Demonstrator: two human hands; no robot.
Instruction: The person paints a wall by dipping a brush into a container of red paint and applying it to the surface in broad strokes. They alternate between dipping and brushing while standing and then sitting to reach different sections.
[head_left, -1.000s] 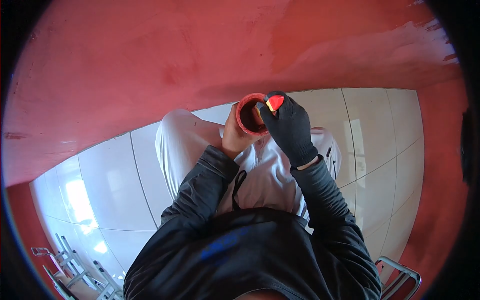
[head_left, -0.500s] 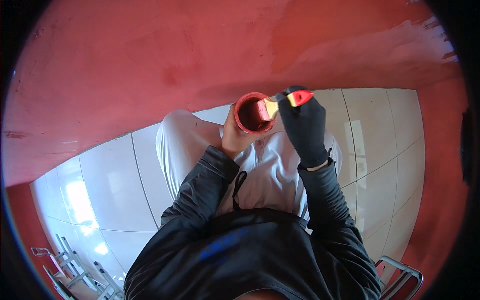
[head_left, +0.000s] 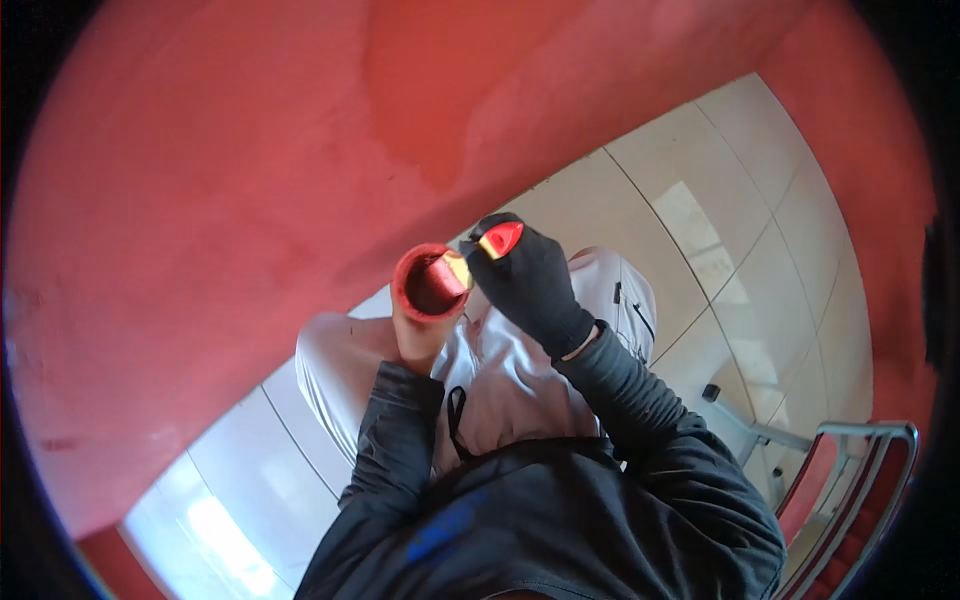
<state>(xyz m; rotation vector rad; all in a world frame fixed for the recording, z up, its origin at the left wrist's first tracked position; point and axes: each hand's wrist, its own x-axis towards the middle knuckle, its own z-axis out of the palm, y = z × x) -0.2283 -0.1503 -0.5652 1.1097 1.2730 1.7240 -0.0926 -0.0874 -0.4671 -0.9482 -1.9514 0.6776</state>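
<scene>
My bare left hand (head_left: 419, 340) is wrapped round a round cup (head_left: 402, 290) with a red rim and dark red inside, held upright near the wall. My right hand (head_left: 527, 282), in a black glove, grips a paintbrush (head_left: 502, 240) with a red and yellow handle. The brush's bristles, coated in pinkish red, are inside the mouth of the cup. Whether they touch paint at the bottom cannot be made out.
A red wall (head_left: 250, 170) with a darker, wet-looking patch rises in front. White tiled floor (head_left: 640, 200) lies below and to the right. A metal-framed object (head_left: 840, 470) stands at the lower right, near my right elbow.
The view has turned toward the right. Both hands, the cup and the brush now appear further left and lower, with the bristles still in the cup. More of the metal frame shows.
</scene>
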